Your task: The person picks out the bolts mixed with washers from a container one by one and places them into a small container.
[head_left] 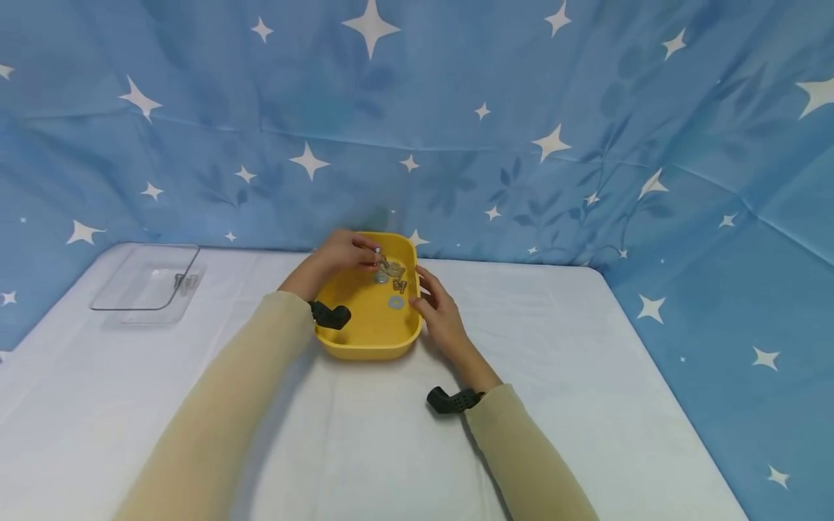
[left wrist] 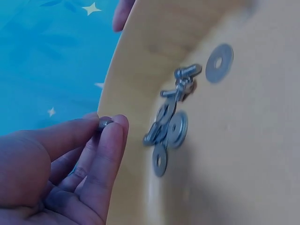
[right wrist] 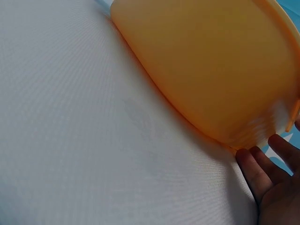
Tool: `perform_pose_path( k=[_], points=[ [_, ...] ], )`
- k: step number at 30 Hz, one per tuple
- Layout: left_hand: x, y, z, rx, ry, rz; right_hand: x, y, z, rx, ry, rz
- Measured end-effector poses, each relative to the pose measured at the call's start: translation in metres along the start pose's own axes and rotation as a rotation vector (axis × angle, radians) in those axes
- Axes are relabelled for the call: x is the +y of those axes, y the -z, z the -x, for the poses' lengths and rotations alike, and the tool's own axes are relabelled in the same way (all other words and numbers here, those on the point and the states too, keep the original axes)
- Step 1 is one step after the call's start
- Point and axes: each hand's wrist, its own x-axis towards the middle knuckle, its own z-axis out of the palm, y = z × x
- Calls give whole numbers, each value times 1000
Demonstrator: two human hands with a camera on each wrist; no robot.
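Note:
A yellow tray (head_left: 355, 307) stands on the white cloth. Between its thumb and fingertips, my left hand (head_left: 345, 252) pinches a small metal screw (left wrist: 105, 123) over the tray; only its rounded end shows. Below those fingers, washers (left wrist: 177, 129) and several screws (left wrist: 188, 71) lie in a loose cluster, and one larger washer (head_left: 396, 302) sits apart from them. My right hand (head_left: 445, 318) holds the tray's right side, thumb at the rim and fingers against the outer wall (right wrist: 211, 70).
At the far left stands a clear plastic box (head_left: 140, 297) with a few small screws (head_left: 185, 281) inside. A blue star-patterned curtain (head_left: 443, 181) hangs right behind the table's back edge. White cloth (head_left: 554, 347) covers the table.

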Motion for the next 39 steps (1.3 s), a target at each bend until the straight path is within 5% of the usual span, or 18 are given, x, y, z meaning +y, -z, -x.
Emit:
perform_pose_path(
  k=[19,30,39],
  points=[
    [7,43,41,-25,48,7,2,-1,-3,-15,-3,0],
    [-4,92,62,52,49,-138,-6,5,1,-21,-31,-8],
    [-25,135,80,127,89,-139,2,1,-1,6,0,9]
  ],
)
